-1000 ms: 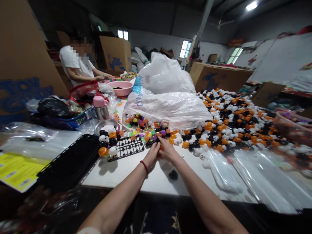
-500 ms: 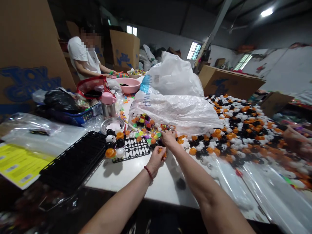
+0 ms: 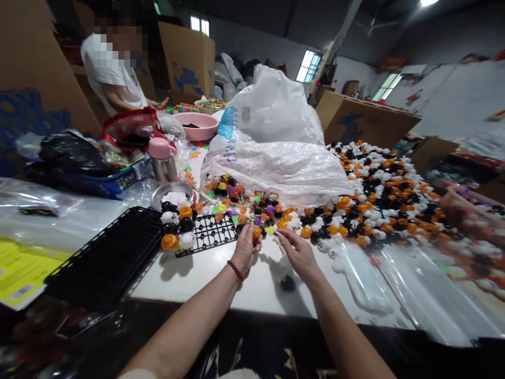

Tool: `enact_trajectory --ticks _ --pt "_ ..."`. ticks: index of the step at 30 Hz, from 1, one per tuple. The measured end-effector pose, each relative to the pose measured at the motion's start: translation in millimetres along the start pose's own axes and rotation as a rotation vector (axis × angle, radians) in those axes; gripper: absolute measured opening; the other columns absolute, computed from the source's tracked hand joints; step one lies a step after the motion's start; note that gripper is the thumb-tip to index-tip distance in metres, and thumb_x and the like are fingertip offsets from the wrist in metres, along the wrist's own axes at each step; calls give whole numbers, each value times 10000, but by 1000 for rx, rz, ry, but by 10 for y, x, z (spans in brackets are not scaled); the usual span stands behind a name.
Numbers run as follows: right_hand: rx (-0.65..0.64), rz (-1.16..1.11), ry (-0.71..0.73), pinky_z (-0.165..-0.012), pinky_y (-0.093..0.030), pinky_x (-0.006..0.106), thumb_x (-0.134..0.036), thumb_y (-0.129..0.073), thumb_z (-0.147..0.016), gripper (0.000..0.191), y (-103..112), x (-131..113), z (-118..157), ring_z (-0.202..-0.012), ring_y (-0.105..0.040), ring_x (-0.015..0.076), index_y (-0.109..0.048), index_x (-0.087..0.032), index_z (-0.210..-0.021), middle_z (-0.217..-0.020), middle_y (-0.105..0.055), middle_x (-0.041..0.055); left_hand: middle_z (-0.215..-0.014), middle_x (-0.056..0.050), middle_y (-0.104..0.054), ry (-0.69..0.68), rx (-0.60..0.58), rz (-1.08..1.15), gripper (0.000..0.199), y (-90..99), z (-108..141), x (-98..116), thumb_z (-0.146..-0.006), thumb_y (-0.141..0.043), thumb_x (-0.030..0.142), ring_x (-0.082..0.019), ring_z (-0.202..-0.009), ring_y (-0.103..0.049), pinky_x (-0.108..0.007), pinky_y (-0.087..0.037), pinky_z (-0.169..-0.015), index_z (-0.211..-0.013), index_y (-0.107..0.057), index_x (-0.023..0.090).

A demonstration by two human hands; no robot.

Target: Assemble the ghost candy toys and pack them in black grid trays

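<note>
My left hand (image 3: 245, 248), with a red bead bracelet at the wrist, is closed around a small orange toy pumpkin (image 3: 257, 232). To its right, my right hand (image 3: 296, 253) has thumb and forefinger brought together; whatever is between the tips is too small to make out. A yellow star-shaped piece (image 3: 270, 230) shows between the two hands. Left of my left hand lies a black plastic grid (image 3: 211, 234), its left end covered by orange, black and white toy heads (image 3: 178, 226). Small coloured toys (image 3: 236, 202) spill from a white plastic bag (image 3: 276, 166) beyond my hands.
A big heap of orange, black and white toy heads (image 3: 390, 195) spreads at right, near clear plastic bags (image 3: 418, 284). Stacked black grids (image 3: 106, 258), a steel bowl (image 3: 157, 197) and a pink-lidded flask (image 3: 162, 158) stand left. A co-worker (image 3: 114, 79) is behind a pink basin (image 3: 205, 128).
My right hand has drawn back from the small toys toward me and right, apart from my left hand. My left hand keeps the orange pumpkin. The camera view has shifted slightly.
</note>
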State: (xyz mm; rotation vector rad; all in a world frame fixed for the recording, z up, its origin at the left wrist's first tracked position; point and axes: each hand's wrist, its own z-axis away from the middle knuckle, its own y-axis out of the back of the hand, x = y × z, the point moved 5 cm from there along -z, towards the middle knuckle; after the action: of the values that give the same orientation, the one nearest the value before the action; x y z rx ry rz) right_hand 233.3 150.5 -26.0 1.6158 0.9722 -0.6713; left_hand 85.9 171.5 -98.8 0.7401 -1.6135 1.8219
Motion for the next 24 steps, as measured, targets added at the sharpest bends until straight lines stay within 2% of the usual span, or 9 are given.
enact_trajectory --ticks 4,7,13,16,19,21,24 --pt "34 -37 -11 -788 -507 328 -497 -555 -889 387 -24 0 171 -847 -633 199 -719 -180 -1039 -1031 -714 86 -667 29 -528 10 -59 -24 419 -60 49 14 -797 -646 580 -56 -519 -466 -143 -281 -416 -887 -513 194" --pt "68 -29 18 -831 -506 338 -480 -543 -902 370 -23 -27 193 -910 -638 209 -717 -186 -1042 -1048 -710 91 -683 30 -522 13 -84 -80 410 -86 75 23 -794 -650 574 -56 -525 -451 -151 -282 -422 -878 -518 195" --pt "88 21 44 -837 -493 332 -445 -554 -906 320 69 -70 221 -922 -634 205 -709 -196 -1035 -1040 -704 86 -662 40 -514 39 -99 -99 374 -81 58 -9 -802 -661 524 -51 -509 -426 -153 -263 -421 -837 -488 194" --pt "102 -39 -52 -797 -492 326 -467 -591 -877 313 126 3 257 -898 -635 206 -700 -197 -994 -985 -710 71 -681 29 -564 33 -125 -57 356 -70 36 -31 -768 -727 440 -54 -548 -474 -153 -347 -483 -852 -499 181" --pt "101 -169 -167 -707 -503 316 -504 -651 -817 330 102 146 329 -785 -633 198 -646 -182 -888 -840 -695 55 -752 -2 -632 91 -141 16 399 -59 23 -63 -686 -817 329 -73 -640 -572 -173 -448 -607 -848 -489 171" --pt "96 -210 -191 -654 -506 310 -524 -659 -797 343 43 222 386 -726 -622 192 -594 -192 -851 -787 -674 44 -804 -9 -650 138 -132 87 441 -58 22 -72 -657 -844 291 -95 -698 -627 -205 -497 -687 -888 -486 179" --pt "95 -150 -173 -596 -496 304 -536 -591 -839 344 -60 259 457 -670 -604 183 -580 -205 -934 -795 -664 41 -818 -2 -644 173 -120 150 450 -77 26 -69 -696 -825 337 -124 -764 -672 -236 -537 -740 -973 -502 191"
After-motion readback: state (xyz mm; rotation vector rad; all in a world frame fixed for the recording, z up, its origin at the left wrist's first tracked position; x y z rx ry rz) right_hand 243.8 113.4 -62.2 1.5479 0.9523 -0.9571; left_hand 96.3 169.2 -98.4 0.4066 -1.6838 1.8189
